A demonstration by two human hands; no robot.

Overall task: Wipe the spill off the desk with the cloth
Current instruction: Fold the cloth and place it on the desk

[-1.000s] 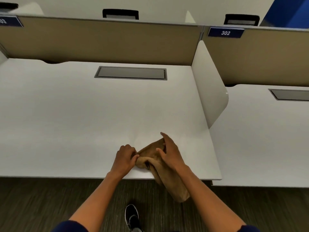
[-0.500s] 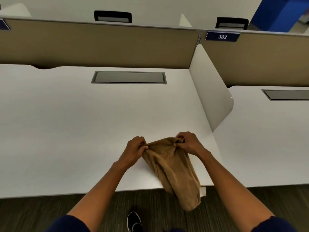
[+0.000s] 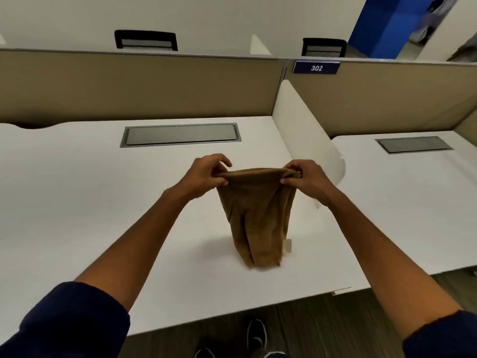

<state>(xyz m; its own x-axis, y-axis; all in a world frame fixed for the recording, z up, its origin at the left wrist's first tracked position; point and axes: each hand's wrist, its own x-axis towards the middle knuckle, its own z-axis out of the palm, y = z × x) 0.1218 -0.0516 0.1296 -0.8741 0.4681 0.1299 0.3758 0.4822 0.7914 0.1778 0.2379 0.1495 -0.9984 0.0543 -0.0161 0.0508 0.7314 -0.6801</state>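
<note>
Both hands up over the desk (image 3: 77, 202): left hand (image 3: 206, 174) and right hand (image 3: 304, 177) each pinch a top corner of the brown cloth (image 3: 258, 218), fingers closed tight on the fabric. It hangs between them, its bottom edge at or just above the white surface. No spill shows from here. The risk: bunched like this, it could smear rather than soak, or slip from one pinch.

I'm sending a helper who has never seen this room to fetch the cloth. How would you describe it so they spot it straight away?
Find the white desk left of the divider, the one next to the sign reading 302. Above its front half, the left hand and right hand pinch the top corners of the cloth. It is the only brown, soft thing there, hanging down.
</note>
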